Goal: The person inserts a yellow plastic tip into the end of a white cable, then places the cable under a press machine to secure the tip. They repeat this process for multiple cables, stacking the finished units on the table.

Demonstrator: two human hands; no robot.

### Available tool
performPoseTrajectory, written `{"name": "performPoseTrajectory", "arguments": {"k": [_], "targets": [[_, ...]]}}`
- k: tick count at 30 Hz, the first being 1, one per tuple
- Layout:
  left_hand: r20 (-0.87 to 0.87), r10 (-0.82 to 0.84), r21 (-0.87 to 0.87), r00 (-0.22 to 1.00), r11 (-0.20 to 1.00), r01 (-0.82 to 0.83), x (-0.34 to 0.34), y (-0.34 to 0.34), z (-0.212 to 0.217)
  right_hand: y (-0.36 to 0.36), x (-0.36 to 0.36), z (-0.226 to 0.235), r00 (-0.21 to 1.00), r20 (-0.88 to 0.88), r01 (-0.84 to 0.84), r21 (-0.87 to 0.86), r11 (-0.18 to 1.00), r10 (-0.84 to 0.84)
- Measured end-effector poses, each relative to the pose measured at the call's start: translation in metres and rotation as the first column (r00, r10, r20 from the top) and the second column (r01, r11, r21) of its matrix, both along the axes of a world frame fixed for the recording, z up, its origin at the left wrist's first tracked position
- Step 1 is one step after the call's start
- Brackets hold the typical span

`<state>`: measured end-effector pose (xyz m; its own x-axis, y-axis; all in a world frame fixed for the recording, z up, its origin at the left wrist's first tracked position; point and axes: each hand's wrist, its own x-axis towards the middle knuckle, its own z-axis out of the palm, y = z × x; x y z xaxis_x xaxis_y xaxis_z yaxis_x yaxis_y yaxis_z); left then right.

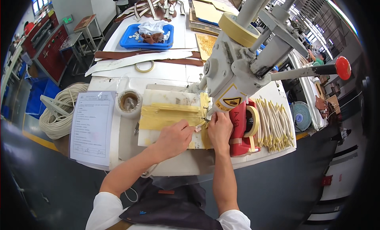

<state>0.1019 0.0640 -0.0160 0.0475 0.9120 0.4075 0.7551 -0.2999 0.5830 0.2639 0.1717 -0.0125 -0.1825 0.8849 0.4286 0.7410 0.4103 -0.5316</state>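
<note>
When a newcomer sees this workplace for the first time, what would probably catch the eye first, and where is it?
Probably the big grey-white lever machine right of centre, its red knob sticking out to the right and a yellow warning sign on its front. Just below it, the left hand and right hand are close together over a yellow-taped board. Farther back, left of the machine, sits a bright blue tray.

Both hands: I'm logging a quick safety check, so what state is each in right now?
Left hand: closed, holding a small pale piece.
Right hand: fingers bent beside the press; whether it holds anything cannot be told.
</note>
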Motion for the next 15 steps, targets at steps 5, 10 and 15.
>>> {"name": "performPoseTrajectory", "arguments": {"k": [5, 10, 15], "targets": [[0.003, -0.017, 0.018, 1.000, 1.000, 0.017, -0.0002, 0.0017, 0.0007, -0.0006, 0.0001, -0.0001, 1.000, -0.007, 0.005, 0.002, 1.000, -0.005], [0.041, -0.011, 0.012, 0.999, 1.000, 0.011, 0.0002, 0.0023, -0.0003, -0.0024, -0.0013, 0.0035, 1.000, -0.017, -0.007, -0.034, 0.999, 0.006], [0.058, -0.014, 0.025, 0.998, 1.000, 0.013, -0.0002, 0.0035, -0.0010, 0.0026, 0.0043, -0.0018, 0.999, 0.043, -0.002, -0.125, 0.992, 0.008]]}}
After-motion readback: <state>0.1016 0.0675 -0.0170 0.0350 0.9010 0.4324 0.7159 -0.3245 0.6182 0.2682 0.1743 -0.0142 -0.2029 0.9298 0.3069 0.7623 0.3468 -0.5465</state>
